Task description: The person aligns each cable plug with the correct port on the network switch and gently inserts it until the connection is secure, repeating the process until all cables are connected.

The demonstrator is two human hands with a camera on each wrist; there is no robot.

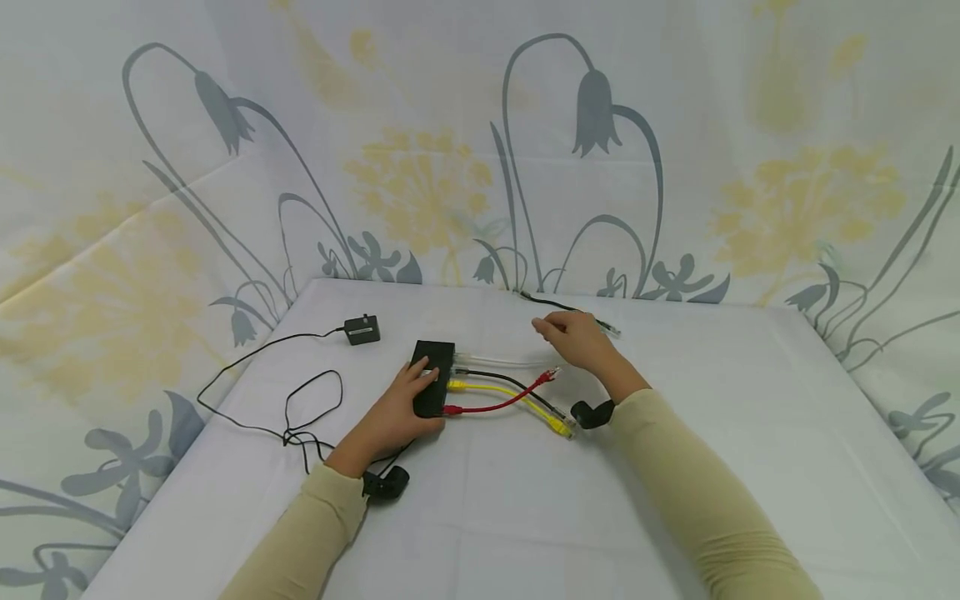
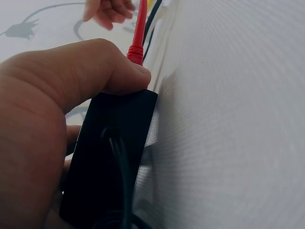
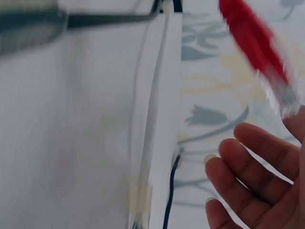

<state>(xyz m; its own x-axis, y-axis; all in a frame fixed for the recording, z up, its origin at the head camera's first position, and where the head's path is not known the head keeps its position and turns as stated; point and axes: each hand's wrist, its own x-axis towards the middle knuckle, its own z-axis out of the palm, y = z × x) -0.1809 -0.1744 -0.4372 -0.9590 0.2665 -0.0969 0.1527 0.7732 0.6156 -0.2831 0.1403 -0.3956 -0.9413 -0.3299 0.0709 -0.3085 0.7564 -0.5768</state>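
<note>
My left hand (image 1: 392, 410) grips a black network switch (image 1: 433, 402) that rests on the table, fingers over its top and thumb at its near end. In the left wrist view the thumb presses beside the red cable's boot (image 2: 135, 53). Red (image 1: 487, 408), yellow (image 1: 517, 394), black (image 1: 510, 380) and white (image 1: 498, 362) network cables stick out of the switch's right side. The red cable's free plug (image 1: 550, 375) is raised, near my right hand (image 1: 581, 340). That hand is above the cables, its fingers loosely curled and holding nothing.
A black power adapter (image 1: 362, 329) lies at the left, its thin cord (image 1: 240, 426) looping over the table towards the left hand. Another black network cable (image 1: 551, 302) lies at the back edge, behind the right hand. Flowered cloth hangs behind the table.
</note>
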